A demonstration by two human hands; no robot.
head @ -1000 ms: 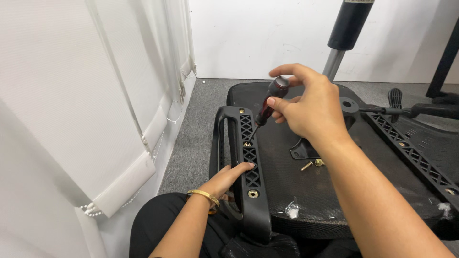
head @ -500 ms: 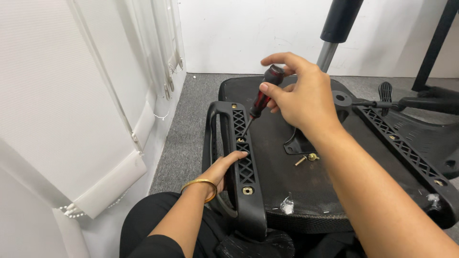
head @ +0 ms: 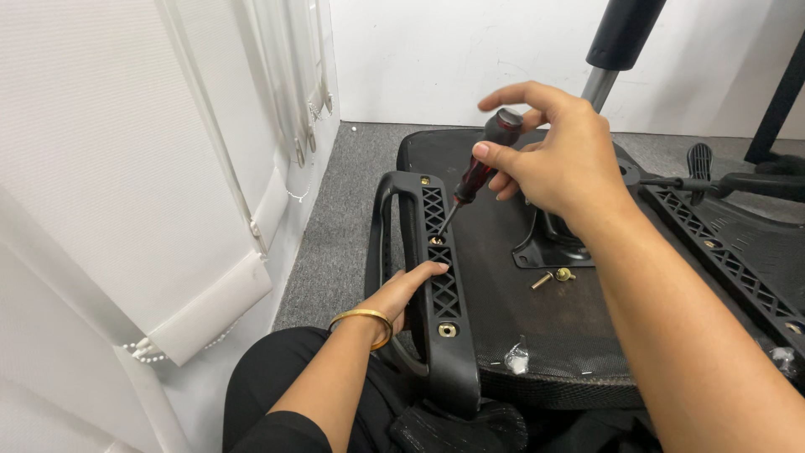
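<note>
- The right hand (head: 563,159) has thumb and fingertips closed around the dark red-and-black handle of a screwdriver (head: 480,178), near its rounded top end.
- The screwdriver is tilted, handle up and to the right, shaft running down and to the left; its tip sits at a brass screw (head: 436,241) in the middle of the armrest bracket (head: 439,268).
- The left hand (head: 408,289) lies on the black armrest (head: 394,252), fingers curled loosely over the inner edge of the bracket just below the screw; a gold bangle (head: 362,320) circles the wrist.
- The bracket's long axis runs away from the person along the left edge of the upturned chair seat (head: 537,327), with further brass screws at its near and far ends.
- The right forearm crosses from the lower right, above the seat underside.
- A loose brass bolt (head: 553,277) lies on the seat, near the black mounting plate (head: 549,247).
- To the left, a strip of grey carpet (head: 335,226) separates the armrest from white blinds (head: 168,184); open carpet runs on to the white wall behind.
- The gas cylinder (head: 616,42) rises behind the right hand.
</note>
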